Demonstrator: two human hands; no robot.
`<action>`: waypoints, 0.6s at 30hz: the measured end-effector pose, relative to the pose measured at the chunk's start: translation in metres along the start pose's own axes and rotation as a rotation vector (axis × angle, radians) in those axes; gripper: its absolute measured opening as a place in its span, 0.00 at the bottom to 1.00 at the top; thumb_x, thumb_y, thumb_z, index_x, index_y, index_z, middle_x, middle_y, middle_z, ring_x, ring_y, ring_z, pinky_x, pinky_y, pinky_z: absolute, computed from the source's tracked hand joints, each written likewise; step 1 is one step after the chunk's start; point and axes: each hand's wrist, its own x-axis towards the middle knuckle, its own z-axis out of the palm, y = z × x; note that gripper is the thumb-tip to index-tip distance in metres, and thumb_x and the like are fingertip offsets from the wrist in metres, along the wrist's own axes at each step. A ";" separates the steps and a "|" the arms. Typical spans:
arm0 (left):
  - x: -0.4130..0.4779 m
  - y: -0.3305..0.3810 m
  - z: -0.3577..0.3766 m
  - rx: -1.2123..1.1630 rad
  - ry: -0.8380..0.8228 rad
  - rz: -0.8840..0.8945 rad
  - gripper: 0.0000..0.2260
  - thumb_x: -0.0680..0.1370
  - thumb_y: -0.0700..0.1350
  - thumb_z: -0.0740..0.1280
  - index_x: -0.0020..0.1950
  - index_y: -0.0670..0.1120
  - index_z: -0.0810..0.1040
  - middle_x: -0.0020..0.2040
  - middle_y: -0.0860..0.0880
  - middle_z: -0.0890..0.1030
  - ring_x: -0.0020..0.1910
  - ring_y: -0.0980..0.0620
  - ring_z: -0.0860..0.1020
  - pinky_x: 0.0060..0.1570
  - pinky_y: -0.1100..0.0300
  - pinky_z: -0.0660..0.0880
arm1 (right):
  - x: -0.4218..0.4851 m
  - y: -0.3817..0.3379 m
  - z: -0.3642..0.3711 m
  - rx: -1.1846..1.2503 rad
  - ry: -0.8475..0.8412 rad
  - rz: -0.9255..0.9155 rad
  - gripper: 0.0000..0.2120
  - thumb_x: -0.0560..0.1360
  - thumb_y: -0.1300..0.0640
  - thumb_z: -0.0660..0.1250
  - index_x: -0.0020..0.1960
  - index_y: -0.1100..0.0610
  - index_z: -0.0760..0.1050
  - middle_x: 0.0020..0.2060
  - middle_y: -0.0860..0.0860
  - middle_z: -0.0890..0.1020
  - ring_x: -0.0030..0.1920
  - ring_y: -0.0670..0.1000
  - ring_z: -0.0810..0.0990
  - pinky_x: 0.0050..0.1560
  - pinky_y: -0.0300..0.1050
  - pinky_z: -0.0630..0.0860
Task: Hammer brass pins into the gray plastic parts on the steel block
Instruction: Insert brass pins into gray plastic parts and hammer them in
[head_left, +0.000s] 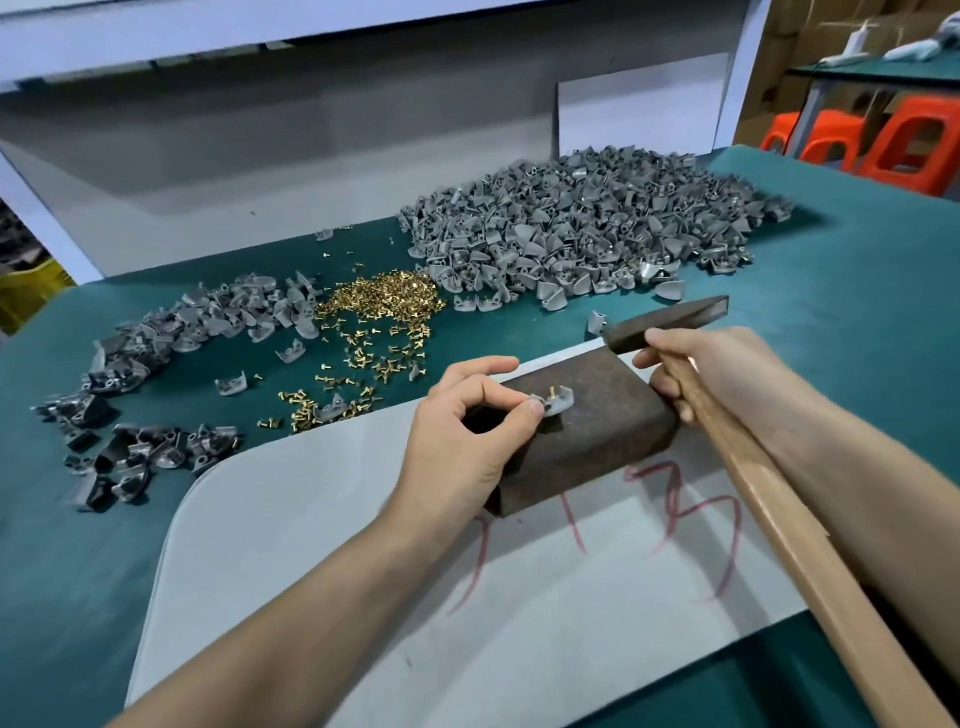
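Gray plastic part (557, 402) w/ a brass pin (551, 391) sticking up from it sits on top of the steel block (597, 436), pinched by your L hand (467, 441) fingers, while your R hand (727, 369) fingers wrap the hammer (753, 478) handle, head just above the block's far edge.

Steel block (587, 436) on a board (311, 519) on the worktop (831, 312), plastic part (558, 401) on the block's left end, hammer (748, 467) crossing its right end, pin heap (379, 296) beyond to the left, large parts pile (587, 223) far right, smaller pile (208, 317) left.
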 end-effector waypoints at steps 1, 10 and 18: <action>0.000 0.000 0.000 -0.002 0.002 -0.001 0.09 0.72 0.39 0.72 0.33 0.49 0.80 0.55 0.57 0.79 0.55 0.64 0.75 0.53 0.69 0.66 | 0.000 0.000 0.000 -0.011 0.008 -0.006 0.12 0.78 0.56 0.63 0.40 0.64 0.75 0.17 0.51 0.68 0.14 0.48 0.64 0.16 0.32 0.62; -0.001 -0.003 -0.002 -0.011 -0.004 0.004 0.11 0.73 0.38 0.71 0.32 0.50 0.79 0.56 0.57 0.78 0.55 0.64 0.76 0.53 0.67 0.67 | -0.002 0.001 0.000 0.035 0.018 -0.005 0.14 0.79 0.56 0.62 0.41 0.66 0.75 0.17 0.50 0.68 0.15 0.46 0.65 0.16 0.31 0.62; 0.024 0.012 -0.011 0.092 -0.073 -0.079 0.09 0.73 0.40 0.71 0.33 0.49 0.81 0.53 0.57 0.81 0.53 0.57 0.78 0.53 0.62 0.73 | 0.002 0.005 0.000 0.028 0.022 -0.027 0.14 0.78 0.57 0.62 0.40 0.66 0.75 0.17 0.51 0.68 0.15 0.47 0.65 0.16 0.32 0.62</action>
